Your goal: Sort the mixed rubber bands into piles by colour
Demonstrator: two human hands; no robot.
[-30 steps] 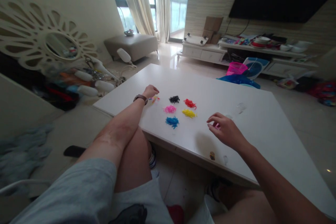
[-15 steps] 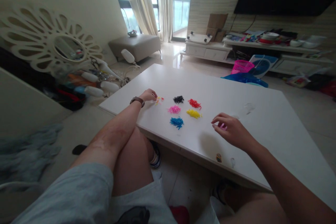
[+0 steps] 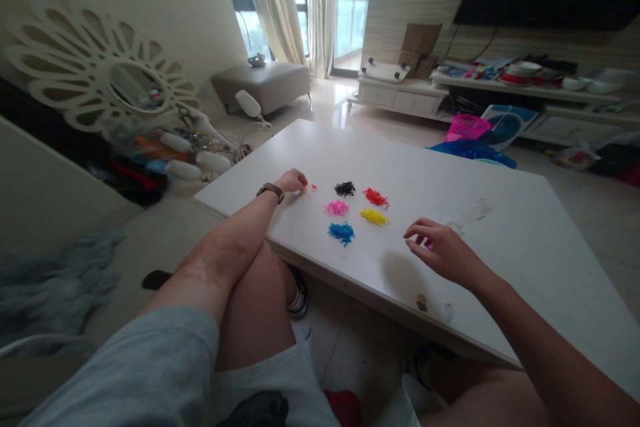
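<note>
Five piles of small bands lie on the white table [image 3: 320, 147]: black [image 3: 345, 189], red [image 3: 375, 197], pink [image 3: 337, 208], yellow [image 3: 374, 217] and blue [image 3: 341, 233]. Left of them is a small mixed group of bands [image 3: 311, 188]. My left hand [image 3: 292, 181] rests at this group, fingertips pinched together on something too small to make out. To the right of the piles my right hand [image 3: 433, 243] hovers over the table, fingers curved and apart, with something pink partly visible behind them.
Near the front edge lie a small brown and yellow item [image 3: 421, 301] and a clear piece [image 3: 449, 311]. Clear plastic [image 3: 483, 207] lies at the right. Past the table stand a pink basket [image 3: 467, 127] and a grey ottoman [image 3: 265, 85].
The whole view has shifted slightly, with the table and piles a little further right. My left hand has moved slightly over the mixed bands. My right hand has barely moved.
</note>
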